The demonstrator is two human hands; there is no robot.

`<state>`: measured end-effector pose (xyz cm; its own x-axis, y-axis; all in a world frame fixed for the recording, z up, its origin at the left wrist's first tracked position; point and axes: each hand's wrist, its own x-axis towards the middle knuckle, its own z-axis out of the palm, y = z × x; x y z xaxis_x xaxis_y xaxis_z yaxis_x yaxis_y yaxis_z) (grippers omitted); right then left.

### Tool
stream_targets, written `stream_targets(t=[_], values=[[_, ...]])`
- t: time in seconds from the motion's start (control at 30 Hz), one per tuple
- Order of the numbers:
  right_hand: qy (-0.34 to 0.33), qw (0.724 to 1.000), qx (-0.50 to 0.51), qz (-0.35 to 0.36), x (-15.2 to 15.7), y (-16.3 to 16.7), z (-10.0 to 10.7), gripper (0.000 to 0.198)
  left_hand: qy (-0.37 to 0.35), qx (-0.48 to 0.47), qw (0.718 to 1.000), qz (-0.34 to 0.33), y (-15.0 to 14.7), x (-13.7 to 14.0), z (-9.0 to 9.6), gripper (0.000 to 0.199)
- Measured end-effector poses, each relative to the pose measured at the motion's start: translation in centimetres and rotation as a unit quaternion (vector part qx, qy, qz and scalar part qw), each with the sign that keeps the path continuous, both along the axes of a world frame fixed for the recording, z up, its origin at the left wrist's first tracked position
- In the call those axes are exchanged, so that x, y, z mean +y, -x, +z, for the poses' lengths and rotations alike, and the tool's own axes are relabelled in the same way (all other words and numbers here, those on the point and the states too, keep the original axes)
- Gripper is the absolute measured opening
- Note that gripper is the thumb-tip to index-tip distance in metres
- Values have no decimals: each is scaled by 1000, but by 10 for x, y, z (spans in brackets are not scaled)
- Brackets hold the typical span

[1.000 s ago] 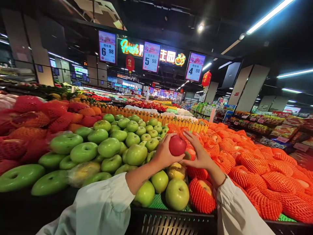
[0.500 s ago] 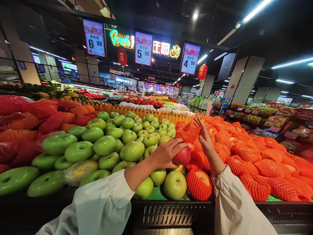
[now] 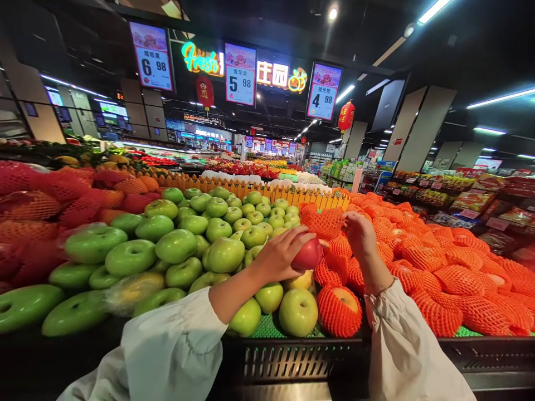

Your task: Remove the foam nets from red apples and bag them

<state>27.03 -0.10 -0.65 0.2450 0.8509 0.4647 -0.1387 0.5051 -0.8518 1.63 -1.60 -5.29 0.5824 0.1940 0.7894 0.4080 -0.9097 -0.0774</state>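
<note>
My left hand is wrapped round a bare red apple, above the edge of the green apple pile. Level with it on the right, my right hand is closed, its fingers curled in. The fingertips pinch the right end of an orange foam net sleeve, which stretches left behind the red apple. Below both hands lie a green apple and an orange in a red-orange foam net, side by side at the front of the display.
Net-wrapped fruit is heaped to the right, more wrapped fruit to the left. A black slotted crate edge runs along the front. A small picket fence closes the back. Price screens hang overhead.
My right hand has gone from open with raised, straight fingers to curled at the foam net's end. My left hand keeps the red apple, shifted slightly left and up.
</note>
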Motion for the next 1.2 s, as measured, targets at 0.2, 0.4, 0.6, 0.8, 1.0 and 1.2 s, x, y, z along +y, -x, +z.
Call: stream_targets(t=[0.2, 0.4, 0.6, 0.8, 1.0, 1.2], values=[[53, 990, -90, 94, -4, 0, -4, 32, -41, -25, 999, 5, 0, 1, 0, 79], [25, 969, -192, 155, -4, 1, -13, 39, -62, -16, 998, 5, 0, 2, -1, 77], [22, 974, -179, 139, 7, -4, -25, 55, -62, -15, 998, -12, 0, 2, -1, 75], [67, 963, -132, 223, 4, 7, -26, 61, -69, -14, 997, -43, -1, 2, 0, 68], [147, 965, -78, 202, -8, 15, -16, 70, -86, -66, 994, -35, 0, 1, 1, 71], [91, 968, -183, 146, -8, 14, -14, 53, -49, -253, 966, -26, -8, 7, -4, 86]])
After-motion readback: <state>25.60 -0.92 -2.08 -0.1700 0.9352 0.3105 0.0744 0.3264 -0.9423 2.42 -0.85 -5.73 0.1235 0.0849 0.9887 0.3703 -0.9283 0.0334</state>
